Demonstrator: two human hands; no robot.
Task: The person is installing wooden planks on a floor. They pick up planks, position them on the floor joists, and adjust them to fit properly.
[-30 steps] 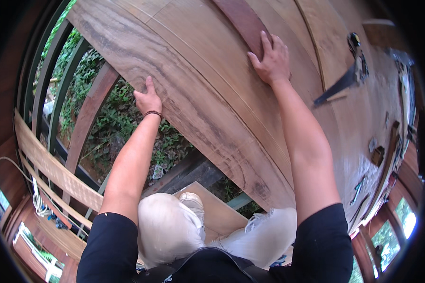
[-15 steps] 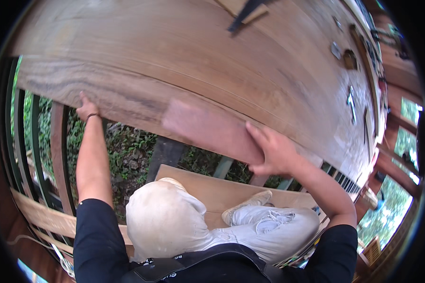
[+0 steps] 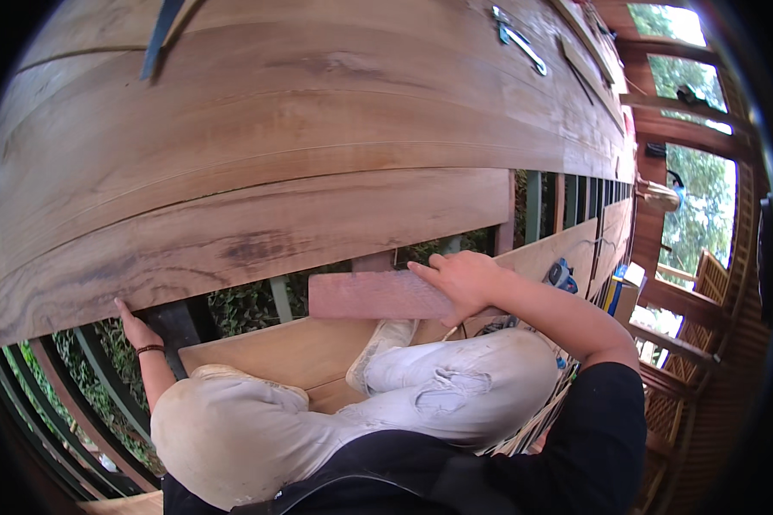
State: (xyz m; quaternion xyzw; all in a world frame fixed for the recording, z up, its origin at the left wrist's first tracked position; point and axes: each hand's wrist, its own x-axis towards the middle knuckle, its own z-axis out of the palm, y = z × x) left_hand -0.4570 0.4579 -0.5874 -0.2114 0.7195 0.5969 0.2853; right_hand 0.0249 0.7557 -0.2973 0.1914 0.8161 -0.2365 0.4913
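A long brown wooden plank [image 3: 232,240] with dark swirling grain lies along the near side of the plank floor, a narrow seam between them. My left hand [image 3: 137,328] grips its near edge towards the left end, thumb at the edge and the other fingers hidden underneath. My right hand [image 3: 465,287] is closed around the right end of a short reddish wood block [image 3: 374,296]. That block is held level in front of the plank's near edge, apart from it, over the gap and my shoe.
Open joists [image 3: 279,299] with greenery below show along the plank's near side. I sit on a lighter board [image 3: 258,356]. On the far planks lie a handsaw [image 3: 159,39] and a metal wrench-like tool [image 3: 521,43]. A blue power tool [image 3: 561,275] stands at the right.
The wood block, blurred over the plank before, has come back towards me, off the plank's near edge. The left hand stays on the edge. My view has swung to the right.
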